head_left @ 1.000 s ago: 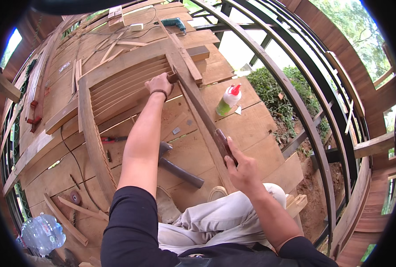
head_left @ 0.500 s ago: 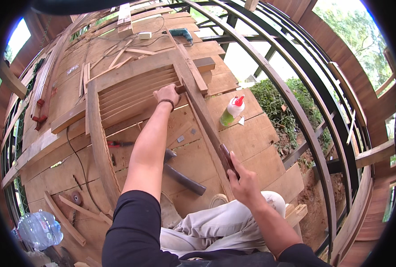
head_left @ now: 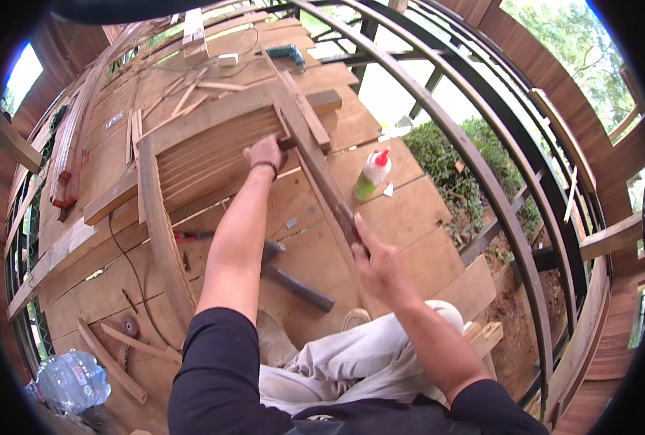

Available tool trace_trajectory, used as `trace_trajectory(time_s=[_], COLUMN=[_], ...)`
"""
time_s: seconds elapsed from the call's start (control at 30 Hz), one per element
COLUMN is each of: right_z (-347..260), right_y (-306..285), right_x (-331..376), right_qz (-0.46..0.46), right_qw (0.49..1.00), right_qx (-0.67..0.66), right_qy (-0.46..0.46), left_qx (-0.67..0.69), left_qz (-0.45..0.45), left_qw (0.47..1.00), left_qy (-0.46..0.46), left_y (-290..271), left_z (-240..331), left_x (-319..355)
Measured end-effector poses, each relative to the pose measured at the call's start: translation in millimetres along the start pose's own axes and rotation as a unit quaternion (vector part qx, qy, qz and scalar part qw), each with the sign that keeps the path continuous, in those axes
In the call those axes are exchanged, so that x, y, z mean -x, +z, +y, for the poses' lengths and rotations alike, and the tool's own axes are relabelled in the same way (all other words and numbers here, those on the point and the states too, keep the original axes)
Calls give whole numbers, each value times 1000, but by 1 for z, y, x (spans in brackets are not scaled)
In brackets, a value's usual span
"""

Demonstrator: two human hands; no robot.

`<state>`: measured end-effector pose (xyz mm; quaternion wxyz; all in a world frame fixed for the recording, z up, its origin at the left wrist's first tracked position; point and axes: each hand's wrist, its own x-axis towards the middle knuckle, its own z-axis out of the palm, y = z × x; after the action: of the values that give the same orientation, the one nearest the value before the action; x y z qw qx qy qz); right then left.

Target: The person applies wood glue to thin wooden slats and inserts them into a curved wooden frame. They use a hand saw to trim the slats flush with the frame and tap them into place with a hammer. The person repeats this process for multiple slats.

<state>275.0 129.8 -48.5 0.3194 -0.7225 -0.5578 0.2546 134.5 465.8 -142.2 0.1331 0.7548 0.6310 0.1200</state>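
A wooden frame (head_left: 164,228) with several thin slats (head_left: 213,156) across its far part lies before me. My left hand (head_left: 266,154) is closed round the right end of the nearest slat, beside the frame's right side piece (head_left: 315,163). On that same side piece, nearer to me, my right hand (head_left: 380,267) grips a dark brown, narrow wooden piece (head_left: 348,223), index finger stretched along it. Its lower part is hidden under the fingers. Between my arms a mallet-like tool with a dark handle (head_left: 300,286) lies on the boards.
Right of the frame stands a glue bottle (head_left: 372,175) with a red cap. A teal power drill (head_left: 287,54) and loose strips lie at the back. A large water bottle (head_left: 72,380) is at lower left. Past the plank floor's right edge, dark beams (head_left: 474,148) span open ground.
My right hand has slid forward along the side piece with the dark wooden piece. My left hand keeps its grip at the slat's end. The view has shifted slightly.
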Motion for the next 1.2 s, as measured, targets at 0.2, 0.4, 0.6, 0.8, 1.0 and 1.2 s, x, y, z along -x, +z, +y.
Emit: trace_trajectory(time_s=[0.2, 0.4, 0.6, 0.8, 1.0, 1.2], right_z=[24, 2, 0, 12, 33, 127], right_y=[4, -6, 0, -9, -94, -117], right_x=[37, 16, 17, 29, 58, 84], right_qz=[11, 11, 3, 34, 186, 246], right_qw=[998, 1000, 1000, 998, 982, 962], right_qx=[-30, 14, -21, -53, -20, 104], right_qy=[-46, -25, -19, 13, 8, 65], left_qx=[-18, 20, 10, 23, 94, 60], left_qz=[24, 11, 17, 41, 23, 66], left_qw=[999, 1000, 1000, 999, 994, 993], left_qy=[-19, -13, -12, 1, 48, 83], left_y=[6, -13, -18, -5, -13, -2], left_z=[-22, -2, -3, -15, -22, -36], left_x=[-3, 9, 12, 2, 15, 16])
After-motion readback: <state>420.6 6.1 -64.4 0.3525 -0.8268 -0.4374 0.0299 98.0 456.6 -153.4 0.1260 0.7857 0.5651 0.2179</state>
